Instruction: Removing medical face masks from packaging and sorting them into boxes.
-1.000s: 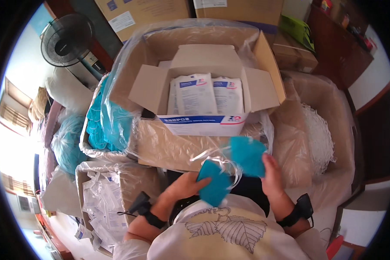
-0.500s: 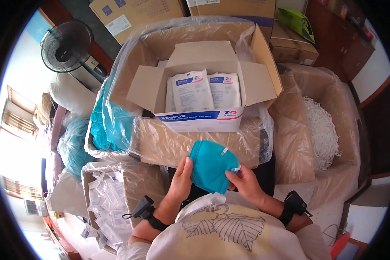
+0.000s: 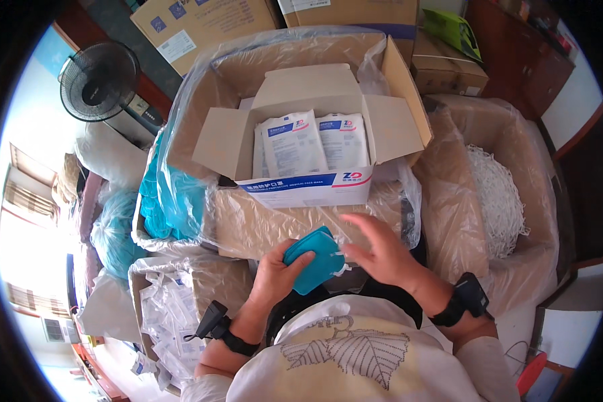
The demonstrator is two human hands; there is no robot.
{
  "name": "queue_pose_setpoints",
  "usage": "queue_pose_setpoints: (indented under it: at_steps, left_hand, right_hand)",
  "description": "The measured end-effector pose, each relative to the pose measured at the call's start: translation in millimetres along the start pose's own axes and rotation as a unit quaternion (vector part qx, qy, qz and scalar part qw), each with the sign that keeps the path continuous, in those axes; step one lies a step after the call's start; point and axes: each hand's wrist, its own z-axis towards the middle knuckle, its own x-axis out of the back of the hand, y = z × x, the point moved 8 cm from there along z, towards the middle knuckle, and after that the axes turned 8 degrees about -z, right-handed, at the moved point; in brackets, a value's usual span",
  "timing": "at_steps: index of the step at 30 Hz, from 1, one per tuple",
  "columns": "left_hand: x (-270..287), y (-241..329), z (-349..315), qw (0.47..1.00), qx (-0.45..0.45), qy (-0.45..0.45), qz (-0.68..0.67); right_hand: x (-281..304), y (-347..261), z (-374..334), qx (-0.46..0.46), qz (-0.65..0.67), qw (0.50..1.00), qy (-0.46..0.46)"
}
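A teal folded face mask with small white tabs on its right edge is in front of my body. My left hand grips its left side, thumb laid over the front. Just right of the mask, my right hand is apart from it, fingers spread and holding nothing. Beyond my hands stands an open white carton with a blue stripe. White mask packets stand inside it, and its flaps are folded out.
At left, one box holds teal masks; a nearer box holds clear-and-white packets. White elastic loops fill a plastic-lined box at right. A fan stands at far left. Large cardboard boxes line the back.
My right hand has let go of the mask and moved up and away with its fingers opened. The mask has turned and now rests in my left hand alone.
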Motion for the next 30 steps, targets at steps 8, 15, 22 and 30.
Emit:
queue_pose_setpoints:
  at_steps: [8, 15, 22, 30]
  left_hand:
    - [5, -16, 6, 0.978, 0.065, 0.038, -0.197]
    - [-12, 79, 25, 0.902, -0.281, 0.048, 0.324]
    - [-20, 60, 54, 0.950, -0.162, -0.058, 0.260]
    - [64, 112, 56, 0.980, -0.141, 0.040, 0.133]
  right_hand:
    - [-68, 15, -1, -0.103, 0.064, 0.978, -0.172]
    - [-56, -3, 13, -0.001, -0.058, 0.997, -0.057]
    - [-65, -3, 8, -0.090, 0.122, 0.976, -0.159]
    - [-70, 36, -12, -0.110, 0.207, 0.911, -0.341]
